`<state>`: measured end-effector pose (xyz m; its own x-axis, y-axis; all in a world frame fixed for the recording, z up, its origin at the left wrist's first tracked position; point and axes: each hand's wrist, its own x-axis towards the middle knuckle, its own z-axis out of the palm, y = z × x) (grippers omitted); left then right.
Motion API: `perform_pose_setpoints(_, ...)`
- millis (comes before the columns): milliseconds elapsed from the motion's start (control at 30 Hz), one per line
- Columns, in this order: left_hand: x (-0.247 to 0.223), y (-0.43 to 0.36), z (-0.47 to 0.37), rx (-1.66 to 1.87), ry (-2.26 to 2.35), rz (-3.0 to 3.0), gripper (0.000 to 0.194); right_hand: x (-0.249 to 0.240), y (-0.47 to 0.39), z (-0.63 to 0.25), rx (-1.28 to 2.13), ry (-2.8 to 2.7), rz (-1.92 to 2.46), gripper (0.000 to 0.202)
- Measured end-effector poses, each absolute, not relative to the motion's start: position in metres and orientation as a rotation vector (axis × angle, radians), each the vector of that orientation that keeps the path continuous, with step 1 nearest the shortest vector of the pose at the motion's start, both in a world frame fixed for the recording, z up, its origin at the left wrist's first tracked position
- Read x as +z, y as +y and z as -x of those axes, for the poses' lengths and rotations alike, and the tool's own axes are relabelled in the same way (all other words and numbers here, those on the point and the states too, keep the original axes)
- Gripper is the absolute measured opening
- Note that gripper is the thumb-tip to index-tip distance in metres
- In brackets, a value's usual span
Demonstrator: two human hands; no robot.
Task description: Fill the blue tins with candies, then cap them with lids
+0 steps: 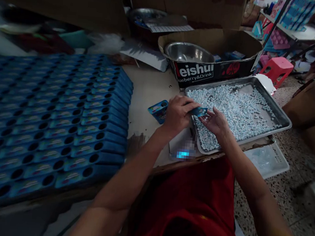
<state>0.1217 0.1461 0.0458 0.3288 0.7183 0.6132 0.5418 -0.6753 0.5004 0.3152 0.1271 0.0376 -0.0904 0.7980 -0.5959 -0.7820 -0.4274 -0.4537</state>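
A small blue printed packet (pixel 199 112) is held in my left hand (pixel 178 112), whose fingers wrap over it at the near left corner of the metal tray. My right hand (pixel 216 122) is beside the packet's right end, palm up with fingers apart, over the tray's left part. Many small pale blue and white pieces (pixel 230 110) lie in the metal tray (pixel 283 127). Another blue packet (pixel 158 110) lies on the table, left of my left hand and partly hidden by it.
Rows of blue boxes with dark round holes (pixel 53 123) cover the left side. A cardboard box (pixel 220 74) with a metal bowl (pixel 190 53) stands behind the tray. A scale-like device with a lit display (pixel 182 154) sits at the near edge. A red stool (pixel 279 67) is at right.
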Motion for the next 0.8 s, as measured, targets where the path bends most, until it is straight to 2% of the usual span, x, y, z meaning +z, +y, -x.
perform_pose_setpoints(167,0.054,0.146,-0.136,1.239,1.053,-2.396,0.022,0.038,0.13,-0.312,1.659,-0.021,0.961,0.024)
perform_pose_setpoints(267,0.042,0.151,-0.139,1.243,1.115,-2.353,0.024,0.041,0.129,-0.313,1.631,0.037,0.961,0.026)
perform_pose_setpoints(433,0.025,0.145,-0.132,1.431,1.198,-1.995,0.034,0.043,0.123,-0.318,1.564,0.0,0.961,0.012)
perform_pose_setpoints(567,0.016,0.114,-0.111,1.636,1.245,-1.493,0.051,0.046,0.119,-0.323,1.585,-0.034,0.973,0.035)
perform_pose_setpoints(700,-0.005,0.068,-0.065,1.758,1.378,-1.338,0.049,0.045,0.113,-0.324,1.622,-0.152,1.021,0.057)
perform_pose_setpoints(800,-0.025,0.047,-0.03,1.838,1.527,-1.26,0.048,0.043,0.111,-0.328,1.616,-0.244,1.076,0.046)
